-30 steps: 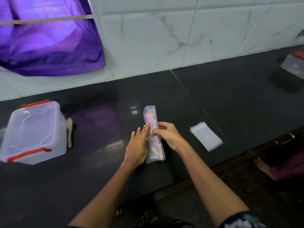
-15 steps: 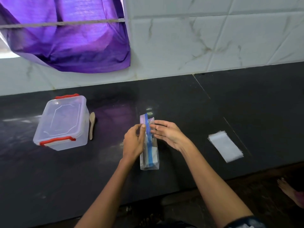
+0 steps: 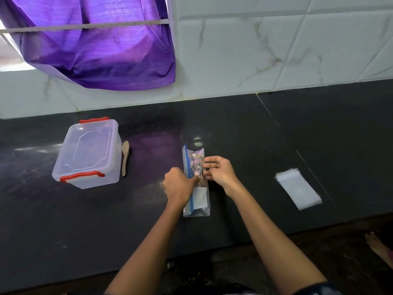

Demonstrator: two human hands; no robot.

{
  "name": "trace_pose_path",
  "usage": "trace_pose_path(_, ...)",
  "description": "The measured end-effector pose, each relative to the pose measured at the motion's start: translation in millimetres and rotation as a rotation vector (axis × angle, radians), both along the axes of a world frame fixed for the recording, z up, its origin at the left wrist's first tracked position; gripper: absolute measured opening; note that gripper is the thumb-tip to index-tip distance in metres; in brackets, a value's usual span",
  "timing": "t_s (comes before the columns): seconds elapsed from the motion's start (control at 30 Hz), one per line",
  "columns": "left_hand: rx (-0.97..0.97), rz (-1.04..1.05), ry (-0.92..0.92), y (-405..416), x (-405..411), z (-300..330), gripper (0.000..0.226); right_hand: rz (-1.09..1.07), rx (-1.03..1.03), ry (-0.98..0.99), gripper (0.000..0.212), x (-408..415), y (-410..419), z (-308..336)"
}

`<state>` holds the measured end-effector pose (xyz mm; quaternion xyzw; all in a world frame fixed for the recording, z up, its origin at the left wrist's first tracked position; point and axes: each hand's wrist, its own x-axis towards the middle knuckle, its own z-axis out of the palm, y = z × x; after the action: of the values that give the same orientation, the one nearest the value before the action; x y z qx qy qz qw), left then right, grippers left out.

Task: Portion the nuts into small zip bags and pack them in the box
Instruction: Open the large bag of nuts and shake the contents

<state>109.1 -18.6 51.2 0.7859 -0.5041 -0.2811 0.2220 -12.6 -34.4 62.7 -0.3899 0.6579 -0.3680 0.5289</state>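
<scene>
A clear zip bag of nuts (image 3: 196, 196) with a blue zip strip stands on its edge on the dark counter (image 3: 234, 128), in the middle. My left hand (image 3: 179, 185) pinches the bag's left side near the blue strip, fingers curled. My right hand (image 3: 220, 171) pinches the bag's right side with thumb and fingertips, the other fingers spread. A stack of small clear zip bags (image 3: 298, 188) lies flat to the right. The clear plastic box (image 3: 88, 154) with red clips stands at the left, its lid on.
A wooden spoon (image 3: 125, 157) lies just right of the box. A purple cloth (image 3: 102, 45) hangs on a line over the tiled wall. A bare foot (image 3: 380, 250) shows on the floor at the lower right, beyond the counter's front edge.
The nut bag went from lying flat to standing on its edge. My left hand curled onto its left side; my right fingers shifted onto its right side. The view moved left and back.
</scene>
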Motion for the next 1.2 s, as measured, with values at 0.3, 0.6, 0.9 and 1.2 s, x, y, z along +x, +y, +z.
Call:
trace_pose_path(0.3, -0.008, -0.020, 0.144, -9, 9, 21, 0.030, 0.096, -0.024, -0.071, 0.017, 10, -2, 20)
trace_pose_path(0.6, -0.162, -0.048, 0.476, -8, 8, 67, 0.033, 0.102, -0.110, -0.066, 0.012, 12, -12, 54)
trace_pose_path(0.9, -0.174, 0.011, 0.670, -9, -2, 87, 0.004, 0.112, -0.119, -0.050, 0.028, -3, -7, 89)
trace_pose_path(1.2, -0.216, -0.007, 0.739, -7, -12, 112, 0.027, 0.056, -0.140, 0.031, 0.008, -9, -8, 117)
